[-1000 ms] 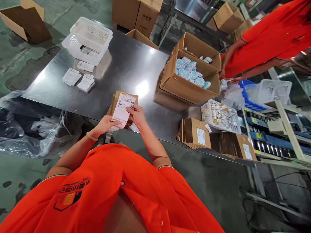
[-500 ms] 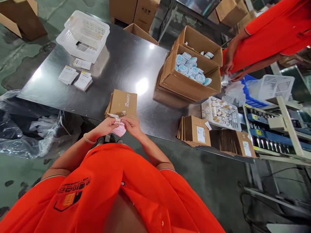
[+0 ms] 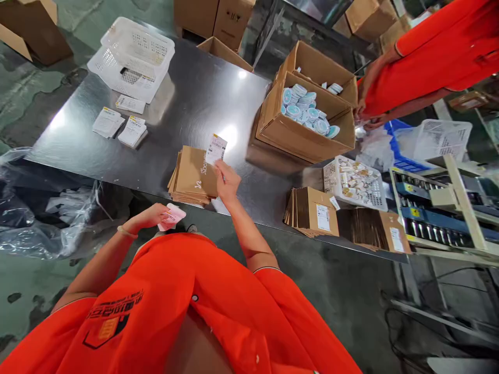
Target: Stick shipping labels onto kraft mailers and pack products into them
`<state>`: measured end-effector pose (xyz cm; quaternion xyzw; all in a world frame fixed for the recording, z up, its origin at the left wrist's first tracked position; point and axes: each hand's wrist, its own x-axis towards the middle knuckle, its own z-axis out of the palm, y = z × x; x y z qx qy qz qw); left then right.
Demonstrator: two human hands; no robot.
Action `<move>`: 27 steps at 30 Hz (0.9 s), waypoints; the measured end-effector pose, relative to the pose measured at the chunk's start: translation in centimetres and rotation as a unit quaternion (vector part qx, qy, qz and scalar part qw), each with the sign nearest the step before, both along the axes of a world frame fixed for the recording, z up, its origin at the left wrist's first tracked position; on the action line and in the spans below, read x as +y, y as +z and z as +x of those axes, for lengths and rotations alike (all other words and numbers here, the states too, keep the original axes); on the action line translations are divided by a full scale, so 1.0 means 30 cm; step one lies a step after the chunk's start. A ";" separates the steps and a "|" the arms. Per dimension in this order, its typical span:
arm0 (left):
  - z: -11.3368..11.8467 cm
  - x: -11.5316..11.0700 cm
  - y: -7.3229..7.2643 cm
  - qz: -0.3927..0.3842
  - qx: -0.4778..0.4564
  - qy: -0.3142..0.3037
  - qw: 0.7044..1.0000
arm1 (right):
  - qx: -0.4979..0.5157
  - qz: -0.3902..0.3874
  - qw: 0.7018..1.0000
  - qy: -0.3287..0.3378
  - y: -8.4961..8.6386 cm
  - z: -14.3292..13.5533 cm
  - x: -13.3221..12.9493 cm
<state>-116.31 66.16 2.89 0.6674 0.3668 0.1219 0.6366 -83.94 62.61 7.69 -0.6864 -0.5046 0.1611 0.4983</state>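
Observation:
My right hand (image 3: pixel 227 180) pinches a white printed label (image 3: pixel 216 148) by its lower end, over the right side of a stack of flat brown cardboard mailers (image 3: pixel 192 174). Lettering shows on the top mailer, partly covered by the label. Short of the table's front edge, my left hand (image 3: pixel 154 214) is closed on a pinkish slip of paper (image 3: pixel 172 217). That slip hangs above the floor, tilted, apart from the stack. Three piles of printed labels (image 3: pixel 133 131) lie to the left on the metal table (image 3: pixel 156 156).
A white plastic basket (image 3: pixel 134 57) stands at the far left. Cartons (image 3: pixel 307 143) of round blue-and-white items are at the right. Beyond them are a basket of small parts (image 3: pixel 354 182) and mailer stacks (image 3: pixel 312 210). A co-worker (image 3: pixel 440 62) stands across. A plastic-lined bin (image 3: pixel 58 208) is at left.
My hands, together on the papers before, have parted. The right hand has carried the white label forward over the mailers; the left has drawn back and left with the pinkish slip.

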 end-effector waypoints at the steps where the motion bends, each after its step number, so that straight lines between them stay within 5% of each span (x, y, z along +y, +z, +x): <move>1: 0.012 0.004 0.005 0.006 0.007 -0.018 1.000 | -0.028 -0.014 0.999 0.018 -0.037 -0.031 0.006; 5: 0.040 0.009 0.041 0.031 0.035 -0.038 0.998 | -0.085 -0.061 0.992 0.075 -0.154 -0.090 0.035; 9: 0.078 0.020 0.071 0.050 0.037 -0.035 0.997 | -0.105 -0.114 0.982 0.106 -0.197 -0.111 0.051; 13: 0.147 0.046 0.054 0.074 0.034 -0.038 0.996 | -0.172 -0.216 0.952 0.134 -0.172 -0.131 0.026; 17: 0.184 0.060 0.013 0.083 0.055 -0.033 0.995 | -0.264 -0.275 0.910 0.162 -0.083 -0.106 0.019; 20: 0.182 0.061 0.001 0.107 0.086 -0.062 0.989 | -0.258 -0.238 0.925 0.144 -0.035 -0.112 0.091; 24: 0.181 0.054 0.019 0.184 0.190 -0.122 0.957 | -0.258 -0.217 0.926 0.170 -0.070 -0.157 0.218; 27: 0.186 0.045 0.038 0.217 0.256 -0.156 0.929 | -0.252 -0.284 0.913 0.153 -0.120 -0.075 0.243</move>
